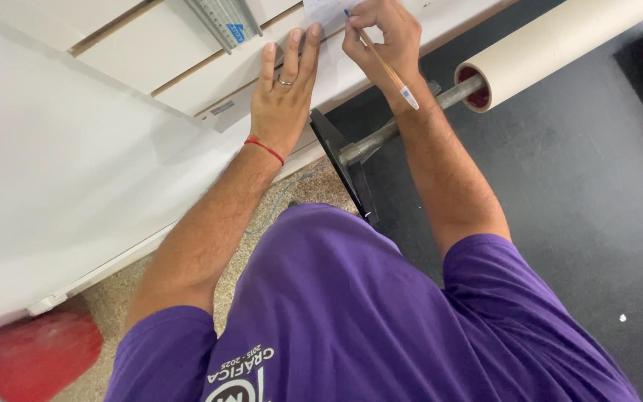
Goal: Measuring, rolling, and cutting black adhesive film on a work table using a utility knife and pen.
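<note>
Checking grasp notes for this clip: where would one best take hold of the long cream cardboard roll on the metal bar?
Probably around the long cream cardboard roll mid-body, from above: its round wall is bare, while the near end is taken by the metal bar.

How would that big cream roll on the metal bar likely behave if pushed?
The cream roll is a long cylinder threaded on a metal bar, so it would probably spin rather than roll off. It looks stiff, likely heavy, and awkward to lift.

Two hands up at the table edge: left hand (pixel 283 104), right hand (pixel 381 41). One pen (pixel 382 63) in the right, one paper slip (pixel 325 11) under both. One cardboard roll (pixel 552 45) right of them.
</note>
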